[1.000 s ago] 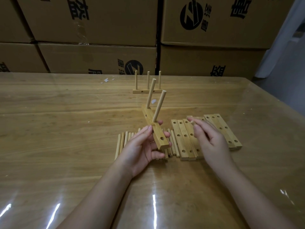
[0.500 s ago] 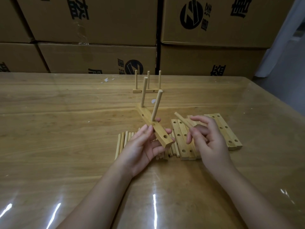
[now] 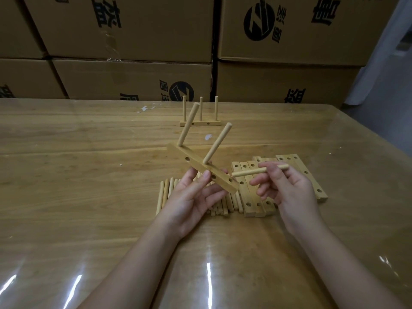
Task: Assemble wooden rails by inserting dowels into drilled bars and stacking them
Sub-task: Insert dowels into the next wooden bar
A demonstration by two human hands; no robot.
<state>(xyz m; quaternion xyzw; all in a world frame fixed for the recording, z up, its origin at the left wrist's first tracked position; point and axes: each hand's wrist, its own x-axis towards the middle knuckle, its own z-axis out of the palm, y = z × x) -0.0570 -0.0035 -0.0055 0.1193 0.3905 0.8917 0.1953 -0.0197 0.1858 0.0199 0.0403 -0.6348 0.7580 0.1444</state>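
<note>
**Third dowel held beside a half-filled bar**

Toward the middle of the glossy wooden table (image 3: 66, 175), a row of loose pale round wooden dowels (image 3: 166, 192) lies flat, side by side, their ends pointing to the near and far edges. Above the row's right part the left hand (image 3: 191, 204) holds a pale rectangular wooden bar with drilled holes (image 3: 198, 166) clear of the table. Its fingers (image 3: 206, 176) are curled round the bar's lower half from beneath, with one fingertip pressed on the face turned to the camera. The bar slants, high end toward the far left corner, low end toward the near right corner. Two dowels stand in its upper side, the first dowel (image 3: 188, 124) at the high end and the second dowel (image 3: 217, 143) near the middle, both leaning rightward (parallel, as far as one can judge). Open holes show on the camera-facing side.

Near the far edge a finished rail of one bar with three upright dowels (image 3: 200, 123) rests on the table. Brown printed cardboard boxes (image 3: 133, 74) are stacked behind that edge.

The right hand (image 3: 287, 192) pinches a third dowel (image 3: 249, 171) between its thumb and curled fingers. The dowel lies almost level, its free left tip just beside the bar's low end. Under this hand a batch of flat drilled wooden bars (image 3: 248, 197) lies packed together, toward the right edge.
</note>
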